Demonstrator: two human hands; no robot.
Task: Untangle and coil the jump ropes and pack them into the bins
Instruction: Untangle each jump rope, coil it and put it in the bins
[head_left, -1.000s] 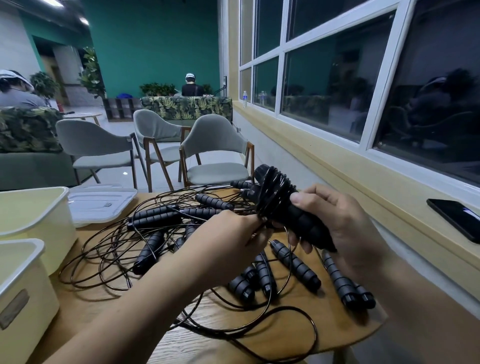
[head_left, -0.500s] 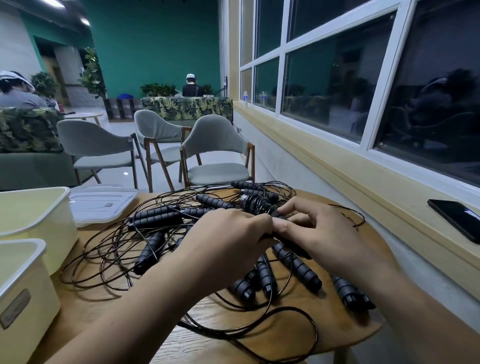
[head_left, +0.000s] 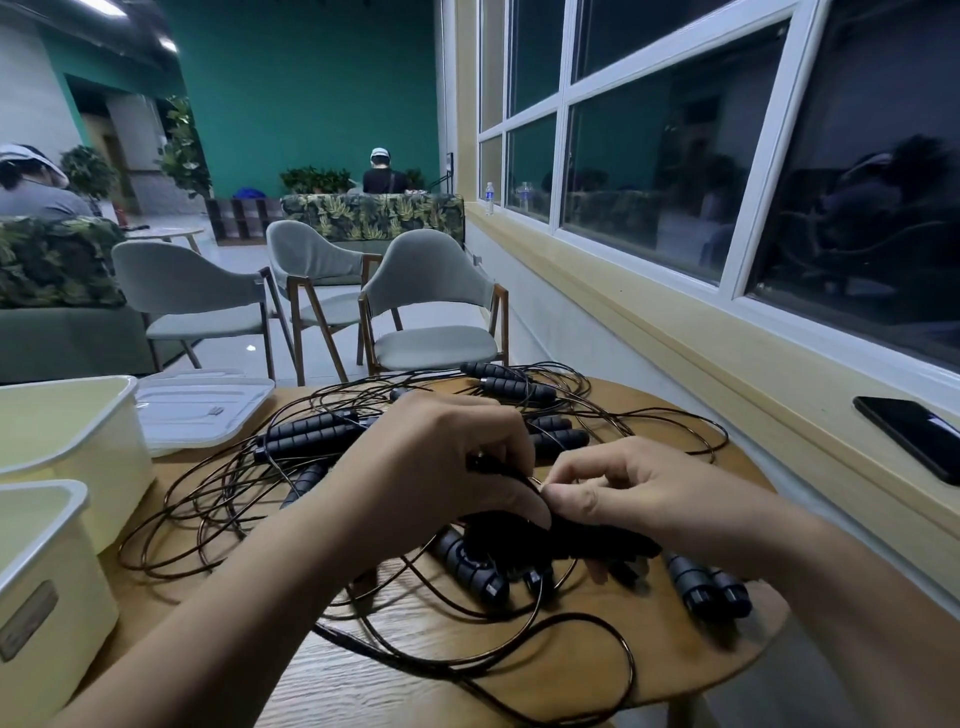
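Note:
A tangle of thin black jump ropes (head_left: 218, 499) with several ribbed black handles (head_left: 306, 431) covers the round wooden table (head_left: 395, 675). My left hand (head_left: 441, 467) grips a rope end with its fingers curled, just above the pile. My right hand (head_left: 618, 493) pinches the thin cord right beside it and lies over a bundle of black handles (head_left: 597, 543). Two pale yellow bins, the far bin (head_left: 67, 441) and the near bin (head_left: 36, 571), stand at the left.
A white lid (head_left: 202, 410) lies behind the far bin. Grey chairs (head_left: 431, 312) stand beyond the table. A black phone (head_left: 914, 434) rests on the window ledge at the right. People sit in the background.
The coiled bundle I held up in the air has come down onto the table. Both hands have dropped low and now meet over the pile, working at the cord.

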